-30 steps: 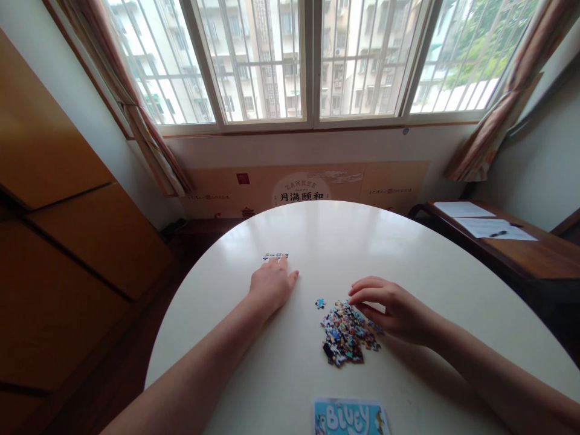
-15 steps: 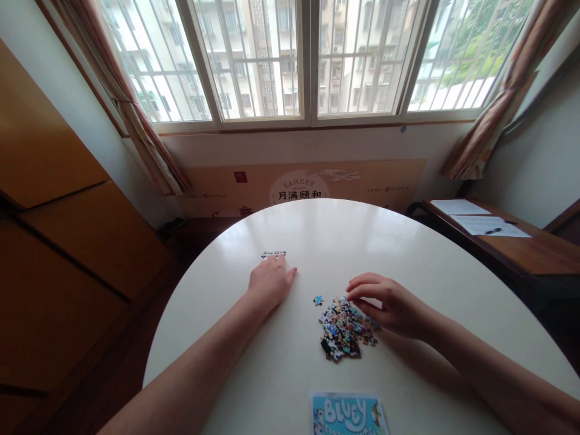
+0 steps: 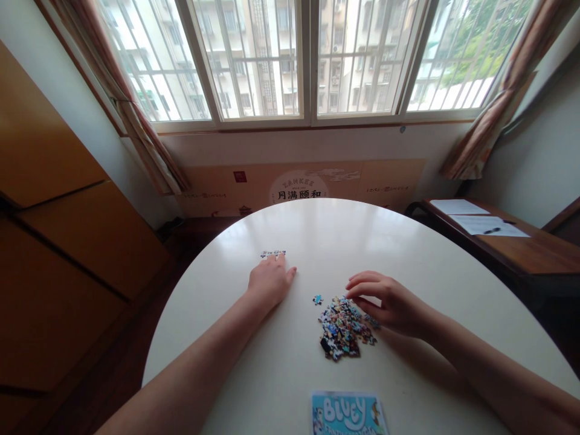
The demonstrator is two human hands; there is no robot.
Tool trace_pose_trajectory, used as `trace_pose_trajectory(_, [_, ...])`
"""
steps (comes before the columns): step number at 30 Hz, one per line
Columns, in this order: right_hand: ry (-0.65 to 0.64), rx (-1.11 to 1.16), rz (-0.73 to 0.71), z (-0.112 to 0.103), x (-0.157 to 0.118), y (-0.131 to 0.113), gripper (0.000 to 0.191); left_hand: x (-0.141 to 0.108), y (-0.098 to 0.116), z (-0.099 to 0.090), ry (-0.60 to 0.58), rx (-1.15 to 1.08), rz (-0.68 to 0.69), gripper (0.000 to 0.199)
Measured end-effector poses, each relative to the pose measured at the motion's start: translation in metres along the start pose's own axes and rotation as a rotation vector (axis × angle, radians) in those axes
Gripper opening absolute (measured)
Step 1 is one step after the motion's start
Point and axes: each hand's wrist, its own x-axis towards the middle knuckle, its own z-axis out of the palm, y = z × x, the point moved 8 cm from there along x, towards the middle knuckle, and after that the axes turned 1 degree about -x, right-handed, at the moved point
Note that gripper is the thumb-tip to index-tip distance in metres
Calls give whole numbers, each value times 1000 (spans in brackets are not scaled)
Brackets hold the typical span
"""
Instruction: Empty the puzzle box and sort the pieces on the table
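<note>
My left hand [image 3: 270, 280] lies palm down on the white table, fingers stretched forward and thumb out to the side. Its fingertips reach a small strip of puzzle pieces [image 3: 273, 252] and hide its near edge. My right hand [image 3: 378, 299] hovers at the upper right edge of a heap of jigsaw pieces [image 3: 345, 332], fingers loosely curved, with a gap between thumb and index finger. Nothing shows in its grasp. Just left of the heap's top, a single blue puzzle piece [image 3: 318, 299] lies apart.
On the round white table [image 3: 217, 362], a blue "Bluey" box or card [image 3: 348, 414] sits at the near edge. To the right, a wooden side table [image 3: 539, 254] bears papers [image 3: 489, 225] and a dark pen-like object. A printed cardboard panel [image 3: 394, 181] stands below the window.
</note>
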Motion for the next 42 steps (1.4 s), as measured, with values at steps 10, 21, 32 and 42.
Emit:
trace_pose_trajectory(10, [-1,1,6,1,0,1,19,0,1,-1,16,-12,6,56])
trace_pose_trajectory(21, [-11,-6,13,1,0,2,20,-1,3,-3,12,-9,10,48])
trace_pose_trajectory(32, [-11,-6,24,0,0,1,19,-1,4,-5,13,-7,18,46])
trace_pose_trajectory(42, [15,-53,89,-2,-2,14,20,-2,2,-6,53,-11,10,53])
